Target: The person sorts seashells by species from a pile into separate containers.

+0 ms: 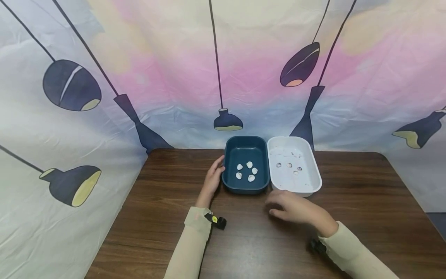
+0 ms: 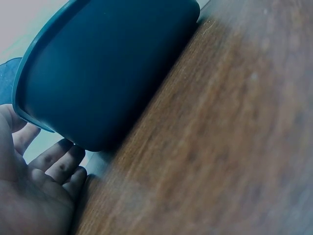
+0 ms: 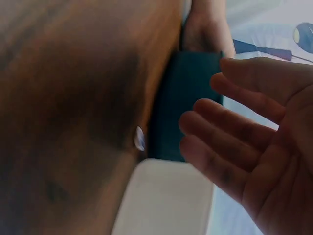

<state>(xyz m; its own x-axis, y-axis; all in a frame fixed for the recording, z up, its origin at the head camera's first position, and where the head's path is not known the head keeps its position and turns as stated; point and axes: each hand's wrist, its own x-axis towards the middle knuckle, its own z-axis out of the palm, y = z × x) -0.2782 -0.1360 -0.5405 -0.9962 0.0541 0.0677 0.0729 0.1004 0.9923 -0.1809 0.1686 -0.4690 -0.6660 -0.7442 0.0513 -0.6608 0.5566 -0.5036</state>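
Observation:
Several white seashells (image 1: pixel 249 164) lie in a dark teal tray (image 1: pixel 246 191). My left hand (image 1: pixel 211 179) touches that tray's left side, its fingers fairly straight along the wall in the left wrist view. Right beside it stands a white tray (image 1: pixel 315 182) with several small shells (image 1: pixel 289 165) inside. In front of the white tray, slightly blurred, hovers my right hand (image 1: pixel 292 207), palm down. The right wrist view shows its fingers loosely bent and holding nothing. Near the teal tray's front there, a small pale shell-like piece (image 3: pixel 140 139) shows; whether it touches the table cannot be told.
Both trays stand side by side at the back of a brown wooden table (image 1: pixel 167 217). Behind it hangs a cloth backdrop (image 1: pixel 181 69) printed with lamps. A small black device (image 1: pixel 219 223) sits at the left wrist.

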